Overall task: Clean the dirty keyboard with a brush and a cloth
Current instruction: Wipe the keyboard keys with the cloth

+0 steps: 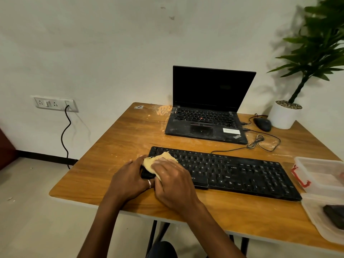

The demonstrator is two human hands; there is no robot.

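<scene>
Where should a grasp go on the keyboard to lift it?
Probably pinch the keyboard across its front and back long edges, right of centre, from above. It lies flat and thin; the left hand, right hand and cloth cover its left end.

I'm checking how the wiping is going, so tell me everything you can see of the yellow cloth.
The cloth is pale yellow, soft-looking fabric, bunched rather than spread flat. It lies on the left end of the black keyboard, over the keys there. The right hand covers most of it and holds it down, so only its far edge and a fold near the thumb show. The left hand grips the keyboard's end just beside it.
</scene>
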